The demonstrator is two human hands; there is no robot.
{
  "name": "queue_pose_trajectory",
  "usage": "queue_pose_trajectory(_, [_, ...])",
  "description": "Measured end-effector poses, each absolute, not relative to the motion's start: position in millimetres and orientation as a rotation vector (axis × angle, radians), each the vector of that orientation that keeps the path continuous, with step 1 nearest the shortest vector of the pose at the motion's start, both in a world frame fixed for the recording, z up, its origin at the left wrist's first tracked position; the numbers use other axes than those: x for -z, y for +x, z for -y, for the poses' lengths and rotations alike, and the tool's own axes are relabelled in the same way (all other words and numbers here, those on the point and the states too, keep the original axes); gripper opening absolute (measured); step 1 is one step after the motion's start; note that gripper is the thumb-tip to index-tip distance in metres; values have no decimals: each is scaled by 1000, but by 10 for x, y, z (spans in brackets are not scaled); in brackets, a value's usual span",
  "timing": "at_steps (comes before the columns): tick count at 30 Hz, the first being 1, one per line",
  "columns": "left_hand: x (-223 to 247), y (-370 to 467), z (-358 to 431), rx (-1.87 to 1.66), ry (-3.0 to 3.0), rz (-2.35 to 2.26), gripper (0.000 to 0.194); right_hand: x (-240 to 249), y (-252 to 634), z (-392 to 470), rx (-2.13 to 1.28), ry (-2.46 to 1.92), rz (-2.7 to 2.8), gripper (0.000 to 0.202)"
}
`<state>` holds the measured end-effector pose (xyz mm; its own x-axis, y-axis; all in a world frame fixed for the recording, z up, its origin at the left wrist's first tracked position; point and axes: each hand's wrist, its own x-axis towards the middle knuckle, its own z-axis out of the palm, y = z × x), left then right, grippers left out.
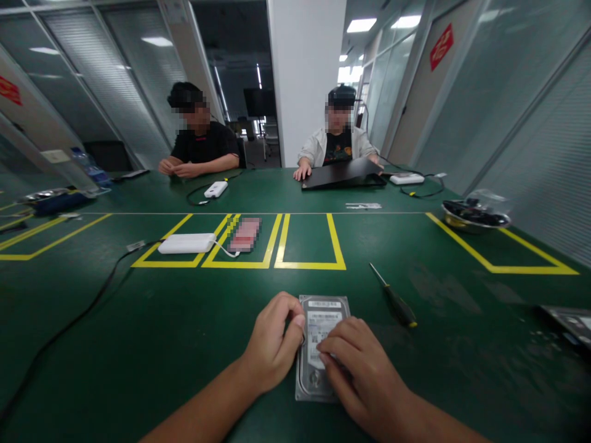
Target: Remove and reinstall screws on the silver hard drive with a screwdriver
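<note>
A silver hard drive (315,378) with a white label lies flat on the green table (194,320), its long side pointing away from me. Against its left edge rests my left hand (277,341), fingers curled and closed; anything between the fingertips is too small to make out. My right hand (357,369) lies over the drive's right side, fingers bent with the tips at the label, and whatever they may pinch is hidden. To the right of the drive lies a screwdriver (397,304) with a dark green and yellow handle.
Beyond the drive are yellow tape outlines (310,266), a white power bank (187,243) cabled to a blurred phone (245,234), and a black cable at left. A bowl (475,218) of dark parts stands at right. Two people sit opposite, one touching a black panel (344,173).
</note>
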<state>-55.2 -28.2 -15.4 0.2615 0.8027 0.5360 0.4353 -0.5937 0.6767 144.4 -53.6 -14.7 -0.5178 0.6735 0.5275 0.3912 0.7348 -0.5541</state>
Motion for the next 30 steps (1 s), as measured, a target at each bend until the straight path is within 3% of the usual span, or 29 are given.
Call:
queue_pose_trajectory(15, [171,-598,202,-1275,2030,-1259,7,174,1482,487,-468,-805,2244,16])
queue_pose_trajectory(30, [187,-612,113,-1049,1902,-1347,14,153,1499,466,-455,-819,2284,17])
